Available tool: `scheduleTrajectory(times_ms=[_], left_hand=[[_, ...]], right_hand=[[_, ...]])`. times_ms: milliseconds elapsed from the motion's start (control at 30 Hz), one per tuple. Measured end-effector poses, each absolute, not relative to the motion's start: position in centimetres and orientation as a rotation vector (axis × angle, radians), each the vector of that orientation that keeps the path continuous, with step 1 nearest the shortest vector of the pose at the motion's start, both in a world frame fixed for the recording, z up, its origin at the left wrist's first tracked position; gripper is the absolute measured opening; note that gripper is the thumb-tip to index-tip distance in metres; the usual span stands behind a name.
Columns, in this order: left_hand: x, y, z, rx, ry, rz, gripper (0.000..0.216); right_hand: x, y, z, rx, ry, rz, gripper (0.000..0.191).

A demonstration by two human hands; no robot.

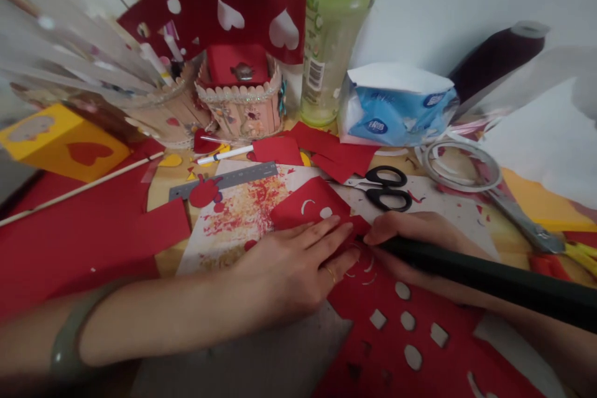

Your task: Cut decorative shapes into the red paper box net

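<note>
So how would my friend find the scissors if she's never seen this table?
Start at the tall green bottle standing at the back of the table, then come down toward the hands over the loose red paper pieces. The scissors lie flat there, just beyond the right hand. They alone have two black loop handles.

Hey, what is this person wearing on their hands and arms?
Both forearms are bare, no sleeves showing. The left hand has a thin gold ring on one finger, and a smooth pale green bangle circles that wrist. The right hand shows no jewellery.
</note>
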State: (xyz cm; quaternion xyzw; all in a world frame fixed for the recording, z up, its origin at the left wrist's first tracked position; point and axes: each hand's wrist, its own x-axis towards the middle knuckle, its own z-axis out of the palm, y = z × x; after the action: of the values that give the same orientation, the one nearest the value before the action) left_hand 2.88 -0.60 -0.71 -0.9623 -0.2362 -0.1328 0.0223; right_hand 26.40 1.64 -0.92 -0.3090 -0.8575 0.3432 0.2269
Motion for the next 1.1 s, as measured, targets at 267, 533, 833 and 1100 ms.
scheduleTrajectory(times_ms=[267, 533, 833, 1100], left_hand=[[2.83, -0.52, -0.64, -2.969, -0.709, -0.433, 0.030], [2.91, -0.67, -0.84, -2.952, -0.737, -0.408, 0.029], [2.82, -0.68, -0.52, -2.947, -0.729, -0.300, 0.033], [2.66, -0.63, -0.69, -2.955, -0.720, -0.323, 0.033]], right_hand=[[26.25, 1.63, -0.62, -0.817, -2.385, 0.905, 0.019], [25.96, 1.58, -0.23, -0.829, -2.389, 0.856, 0.015], [26.06, 1.54, -0.12, -0.846, -2.421, 0.853, 0.017], [26.43, 1.39, -0.23, -0.837, -2.435, 0.870, 0.018]])
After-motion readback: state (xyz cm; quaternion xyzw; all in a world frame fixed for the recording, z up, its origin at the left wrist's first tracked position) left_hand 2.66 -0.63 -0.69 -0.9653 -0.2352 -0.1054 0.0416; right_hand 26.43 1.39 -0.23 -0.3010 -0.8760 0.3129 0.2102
